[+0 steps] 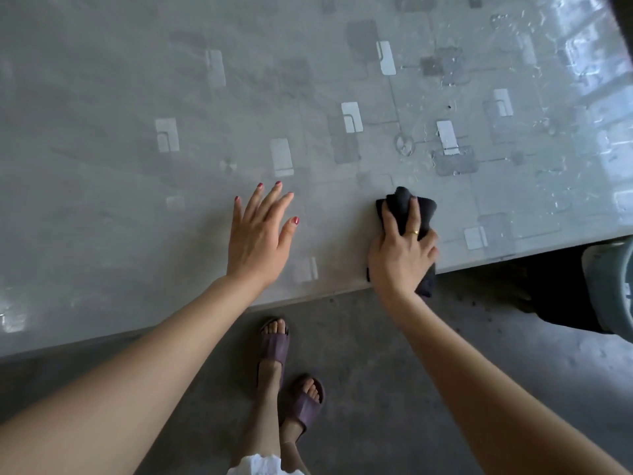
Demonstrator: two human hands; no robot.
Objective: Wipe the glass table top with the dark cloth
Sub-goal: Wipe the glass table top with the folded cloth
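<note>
The glass table top fills the upper part of the head view, grey with pale rectangular patterns under the glass. My right hand presses the dark cloth flat on the glass right at the near edge; part of the cloth hangs over that edge. My left hand rests beside it to the left, fingers spread, palm down, holding nothing. Wet streaks and droplets shine on the right part of the glass.
The table's near edge runs diagonally from lower left to upper right. Below it are a grey concrete floor and my feet in purple sandals. A grey-green container stands at the right, by a dark shape.
</note>
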